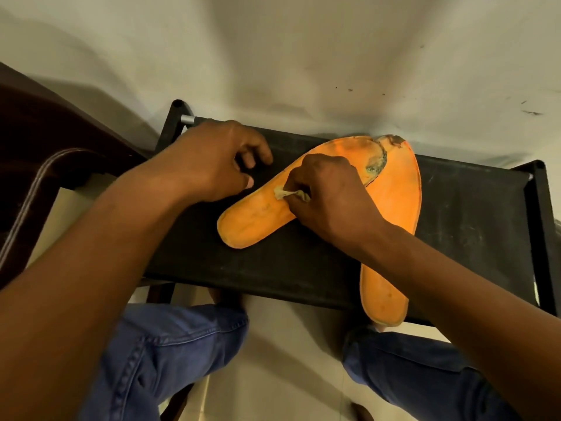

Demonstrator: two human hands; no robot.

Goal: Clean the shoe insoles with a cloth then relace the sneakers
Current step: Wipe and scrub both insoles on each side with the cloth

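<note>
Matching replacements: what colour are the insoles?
Orange insoles, with dark grime at one end; head view.

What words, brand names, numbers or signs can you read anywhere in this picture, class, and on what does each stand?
None can be read.
The two worn orange foam insoles show only dirt stains, no print.
The black fabric-topped stool bears scuffs, no label.
The small pale cloth gripped in the right hand is plain.
</note>
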